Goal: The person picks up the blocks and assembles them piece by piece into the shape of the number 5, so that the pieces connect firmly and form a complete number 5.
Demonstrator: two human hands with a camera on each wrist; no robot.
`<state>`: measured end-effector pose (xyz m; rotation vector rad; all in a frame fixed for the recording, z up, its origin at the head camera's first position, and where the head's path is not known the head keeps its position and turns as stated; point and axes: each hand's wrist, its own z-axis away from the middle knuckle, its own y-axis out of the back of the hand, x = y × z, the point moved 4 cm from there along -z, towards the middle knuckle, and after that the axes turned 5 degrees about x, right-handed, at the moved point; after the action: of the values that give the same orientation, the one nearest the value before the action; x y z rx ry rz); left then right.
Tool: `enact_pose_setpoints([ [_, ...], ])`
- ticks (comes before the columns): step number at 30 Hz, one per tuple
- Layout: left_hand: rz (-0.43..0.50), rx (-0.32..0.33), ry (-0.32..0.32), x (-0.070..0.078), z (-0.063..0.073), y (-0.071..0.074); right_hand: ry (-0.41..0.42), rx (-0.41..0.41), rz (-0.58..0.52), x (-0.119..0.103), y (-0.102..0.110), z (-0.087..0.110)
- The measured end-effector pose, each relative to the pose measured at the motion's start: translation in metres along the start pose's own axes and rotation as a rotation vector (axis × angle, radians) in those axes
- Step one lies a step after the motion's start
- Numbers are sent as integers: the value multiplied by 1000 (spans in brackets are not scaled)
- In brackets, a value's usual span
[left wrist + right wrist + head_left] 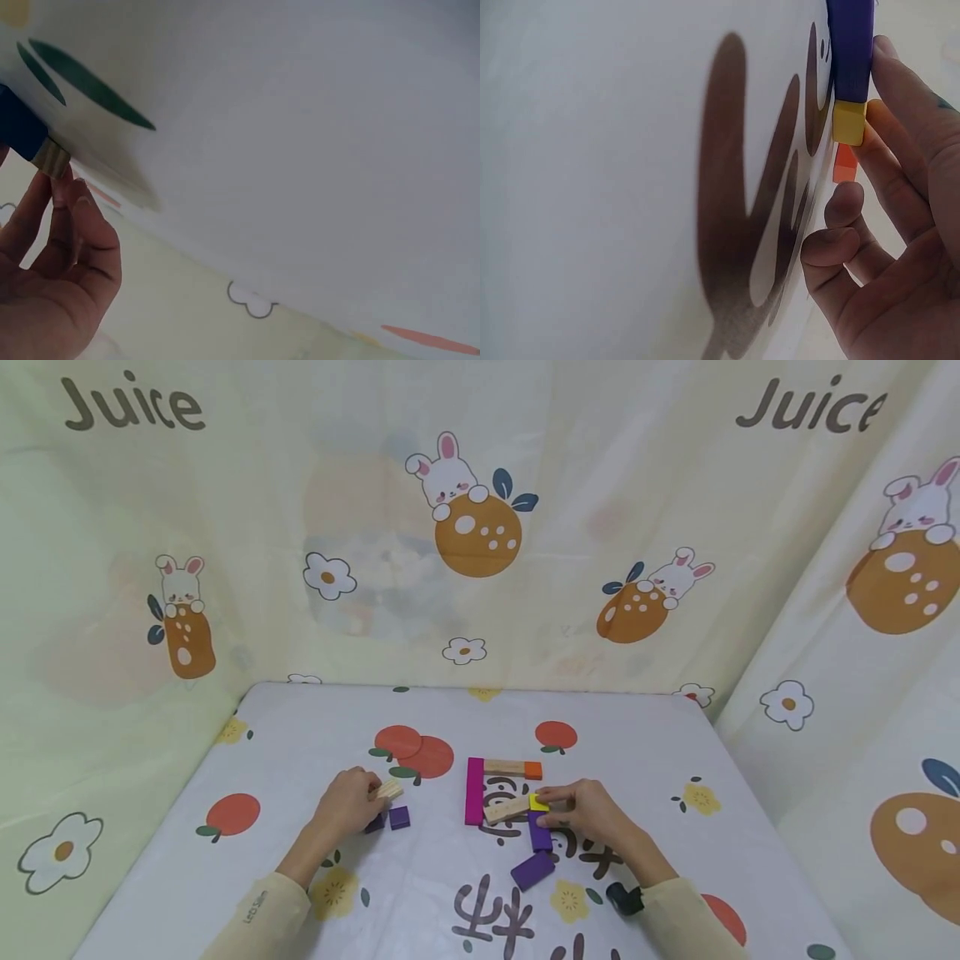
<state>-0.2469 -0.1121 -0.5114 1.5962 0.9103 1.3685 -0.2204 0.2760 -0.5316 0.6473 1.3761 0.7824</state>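
Observation:
My left hand point(348, 802) is at the left of the table, its fingertips pinching a plain wooden block point(391, 789). Below those fingers lies a partly hidden dark purple block point(374, 823), with a purple cube point(400, 817) beside it. In the left wrist view, the wooden block point(51, 157) adjoins a dark blue-looking block point(19, 126). My right hand point(588, 810) holds a small yellow block point(537, 802) with the index finger at its far side; the thumb touches the upright-running purple block point(540, 833). In the right wrist view, the yellow block point(849, 124) abuts the purple block point(851, 52).
A magenta bar point(475, 792) meets a wooden bar point(504, 767) ending in an orange block point(533, 770). A slanted wooden bar point(507, 810) reaches toward the yellow block. Another purple block point(532, 870) lies nearer me. A black object point(625, 899) sits at the right wrist.

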Motion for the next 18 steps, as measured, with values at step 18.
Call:
enact_pose_setpoints([
  [18, 55, 91, -276, 55, 20, 5, 26, -10, -2, 0, 0, -1],
])
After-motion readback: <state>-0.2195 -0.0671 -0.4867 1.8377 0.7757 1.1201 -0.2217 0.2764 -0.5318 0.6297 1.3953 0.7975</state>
